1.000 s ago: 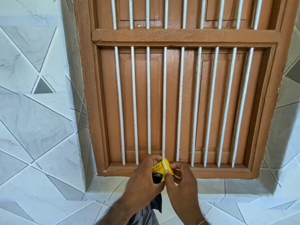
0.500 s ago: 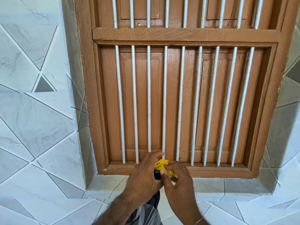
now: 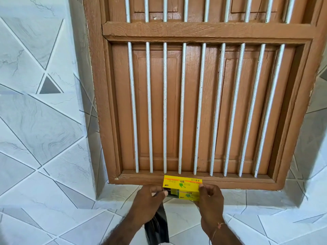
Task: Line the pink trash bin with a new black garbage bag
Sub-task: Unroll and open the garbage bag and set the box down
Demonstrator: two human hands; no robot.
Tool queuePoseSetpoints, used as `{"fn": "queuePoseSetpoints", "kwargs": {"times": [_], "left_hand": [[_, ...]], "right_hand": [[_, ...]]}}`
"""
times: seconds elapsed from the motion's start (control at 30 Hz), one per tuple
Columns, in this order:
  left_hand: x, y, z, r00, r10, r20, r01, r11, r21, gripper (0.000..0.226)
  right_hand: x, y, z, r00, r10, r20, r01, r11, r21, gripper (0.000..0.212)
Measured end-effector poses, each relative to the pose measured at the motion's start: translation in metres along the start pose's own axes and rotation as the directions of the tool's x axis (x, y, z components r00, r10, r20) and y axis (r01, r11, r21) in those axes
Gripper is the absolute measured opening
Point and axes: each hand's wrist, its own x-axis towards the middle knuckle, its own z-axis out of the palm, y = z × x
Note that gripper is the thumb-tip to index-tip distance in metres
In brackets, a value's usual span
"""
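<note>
A yellow garbage-bag box with green print lies lengthwise against the bottom of the wooden window frame. My right hand grips the box's right end. My left hand has its fingertips at the box's left end and also clutches a black garbage bag, which hangs down below the palm. The pink trash bin is not in view.
A brown wooden window with closed shutters and several white vertical bars fills the middle. A white tiled sill lies under it, with marble-patterned tiled walls on both sides.
The box was held end-on and pinched between both hands; now it lies lengthwise at the window frame with one hand at each end. The view has moved closer to the window.
</note>
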Motion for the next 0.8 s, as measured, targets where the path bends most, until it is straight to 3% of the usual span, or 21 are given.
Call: {"fn": "queuePoseSetpoints", "kwargs": {"times": [0.1,0.23,0.4,0.5,0.57,0.63,0.67,0.73,0.8], "left_hand": [[0.008,-0.01,0.011,0.998,-0.043,0.045,0.044,0.998,-0.032,0.024],[0.026,-0.026,0.02,0.988,-0.129,0.083,0.123,0.989,0.079,0.023],[0.037,-0.016,0.025,0.976,-0.145,0.16,0.094,0.952,0.29,0.028],[0.039,-0.01,0.019,0.978,-0.145,0.152,0.079,0.924,0.373,0.03],[0.038,-0.003,0.01,0.991,-0.13,0.026,0.117,0.952,0.281,0.027],[0.033,0.01,-0.001,0.977,-0.163,-0.14,0.17,0.984,0.043,0.029],[0.03,0.018,-0.006,0.963,-0.184,-0.196,0.168,0.981,-0.095,0.028],[0.024,0.035,-0.014,0.948,-0.2,-0.246,0.121,0.946,-0.301,0.023],[0.022,0.051,-0.021,0.938,-0.241,-0.248,0.108,0.887,-0.45,0.019]], "right_hand": [[-0.003,-0.003,0.002,0.996,-0.072,0.059,0.079,0.99,-0.115,0.009],[0.005,0.001,0.002,0.978,-0.087,0.189,0.151,0.92,-0.362,0.016],[0.028,0.02,0.004,0.937,0.02,0.349,0.23,0.717,-0.658,0.044],[0.032,0.017,0.004,0.91,-0.047,0.411,0.344,0.64,-0.687,0.053],[0.015,0.012,-0.002,0.93,-0.177,0.322,0.349,0.701,-0.622,0.062],[-0.024,0.006,-0.009,0.913,-0.185,0.363,0.334,0.85,-0.407,0.089],[-0.044,0.006,-0.008,0.871,-0.139,0.47,0.3,0.91,-0.285,0.104],[-0.082,0.011,-0.003,0.739,-0.044,0.672,0.243,0.948,-0.206,0.117],[-0.104,0.022,0.007,0.663,-0.001,0.748,0.233,0.951,-0.204,0.121]]}}
